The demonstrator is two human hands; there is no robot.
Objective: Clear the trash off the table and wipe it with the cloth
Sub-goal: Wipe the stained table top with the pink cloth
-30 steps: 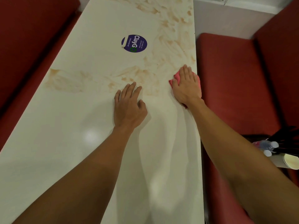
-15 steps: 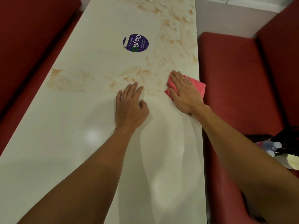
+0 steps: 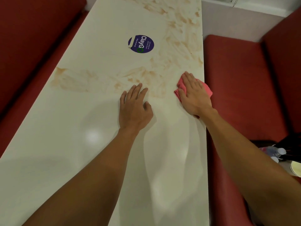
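One pink cloth (image 3: 206,89), pressed under the flat right hand (image 3: 193,97), now sits nearer 3 o'clock (slightly, perhaps); the left hand (image 3: 134,108) stays flat, holding nothing, on the one table (image 3: 65,128).

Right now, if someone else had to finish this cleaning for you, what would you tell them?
Left hand: flat on the table, fingers straight, holding nothing.
Right hand: pressing the pink cloth flat near the table's right edge.
Done: no trash shows on the visible tabletop, and the near part looks clean.
Left: brown smears cross the middle and run up the far right side, beside the round sticker. Wipe those.
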